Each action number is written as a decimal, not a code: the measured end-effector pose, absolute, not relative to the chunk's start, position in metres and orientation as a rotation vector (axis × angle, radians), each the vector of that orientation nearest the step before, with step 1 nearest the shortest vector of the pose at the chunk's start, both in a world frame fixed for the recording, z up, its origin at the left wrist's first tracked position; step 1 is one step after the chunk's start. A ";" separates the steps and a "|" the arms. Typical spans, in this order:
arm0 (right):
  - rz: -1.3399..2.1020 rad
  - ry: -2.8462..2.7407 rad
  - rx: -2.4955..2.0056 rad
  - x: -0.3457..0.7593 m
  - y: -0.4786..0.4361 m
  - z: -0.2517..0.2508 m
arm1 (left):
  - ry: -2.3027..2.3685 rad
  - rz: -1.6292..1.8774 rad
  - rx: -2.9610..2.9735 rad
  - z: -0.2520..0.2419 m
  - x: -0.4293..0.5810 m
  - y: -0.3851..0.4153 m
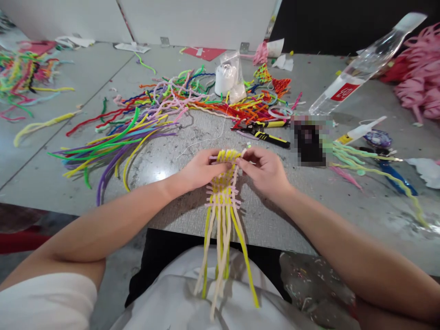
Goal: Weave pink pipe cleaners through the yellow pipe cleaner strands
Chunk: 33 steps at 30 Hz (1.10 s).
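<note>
A woven strip of pipe cleaners [223, 198], yellow and cream lengthwise with lilac crosspieces, is held over the near part of the table. Its loose yellow and cream ends hang past the table edge toward my lap. My left hand [202, 170] grips the strip's upper left side, thumb on top. At the upper right corner, my right hand [264, 170] pinches the edge near a cream strand between thumb and finger. Short lilac ends stick out on both sides lower down. My fingers hide part of the upper weave.
Loose pipe cleaners [113, 142] in many colours spread across the table's left and middle. Yellow-black pliers [271, 140] lie beyond my right hand. A tilted clear bottle [347, 89], a white spool [225, 80], a glue-like tube [359, 132] and pink bundles [421, 78] stand farther off.
</note>
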State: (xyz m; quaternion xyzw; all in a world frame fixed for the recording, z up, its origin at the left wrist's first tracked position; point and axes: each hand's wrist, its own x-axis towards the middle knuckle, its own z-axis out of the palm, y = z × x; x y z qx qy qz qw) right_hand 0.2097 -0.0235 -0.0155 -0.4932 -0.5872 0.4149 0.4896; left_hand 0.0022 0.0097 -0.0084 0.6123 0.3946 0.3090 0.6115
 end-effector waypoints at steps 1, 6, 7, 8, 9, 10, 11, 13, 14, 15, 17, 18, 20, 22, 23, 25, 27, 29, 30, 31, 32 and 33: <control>1.070 -1.395 -1.192 0.210 -0.023 -0.015 | 0.916 0.712 1.401 -0.008 0.003 0.009; 1.374 -1.186 -1.145 0.214 -0.019 -0.015 | 0.895 0.692 1.244 0.000 0.004 0.006; 1.415 -1.166 -1.138 0.215 -0.018 -0.014 | 0.894 0.685 1.221 0.001 0.004 0.006; 1.448 -1.156 -1.130 0.216 -0.017 -0.014 | 0.894 0.680 1.205 0.001 0.004 0.006; 1.471 -1.152 -1.122 0.217 -0.017 -0.014 | 0.893 0.679 1.195 0.000 0.003 0.007; 1.488 -1.150 -1.112 0.217 -0.017 -0.014 | 0.889 0.683 1.193 -0.001 0.003 0.007; 1.498 -1.147 -1.104 0.217 -0.016 -0.015 | 0.884 0.695 1.197 -0.002 0.002 0.008; 1.511 -1.145 -1.091 0.218 -0.015 -0.015 | 0.871 0.734 1.223 -0.006 0.001 0.010; 1.514 -1.150 -1.084 0.218 -0.014 -0.016 | 0.863 0.748 1.241 -0.008 0.001 0.011; 1.516 -1.159 -1.076 0.218 -0.014 -0.016 | 0.855 0.754 1.259 -0.009 0.001 0.012; 1.511 -1.181 -1.059 0.219 -0.013 -0.016 | 0.840 0.738 1.280 -0.010 0.001 0.013; 1.507 -1.188 -1.054 0.219 -0.013 -0.016 | 0.837 0.722 1.280 -0.010 0.001 0.013; 1.511 -1.197 -1.050 0.220 -0.012 -0.015 | 0.836 0.702 1.264 -0.008 0.001 0.013; 1.539 -1.204 -1.053 0.221 -0.012 -0.014 | 0.844 0.696 1.252 -0.005 0.002 0.011; 1.557 -1.216 -1.054 0.222 -0.011 -0.013 | 0.853 0.695 1.246 -0.003 0.002 0.010; 1.575 -1.275 -1.047 0.224 -0.012 -0.013 | 0.872 0.694 1.224 -0.001 0.003 0.007; 1.551 -1.360 -1.028 0.225 -0.013 -0.012 | 0.868 0.714 1.174 0.000 0.004 0.006; 1.526 -1.412 -0.997 0.225 -0.014 -0.013 | 0.821 0.750 1.108 -0.002 0.004 0.006; 1.525 -1.412 -0.979 0.225 -0.015 -0.013 | 0.790 0.767 1.078 -0.002 0.004 0.006; 1.529 -1.400 -0.959 0.224 -0.015 -0.014 | 0.763 0.780 1.054 -0.003 0.004 0.006; 1.539 -1.380 -0.937 0.223 -0.016 -0.016 | 0.744 0.787 1.038 -0.003 0.004 0.005; 1.546 -1.356 -0.913 0.222 -0.016 -0.017 | 0.735 0.791 1.028 -0.003 0.004 0.005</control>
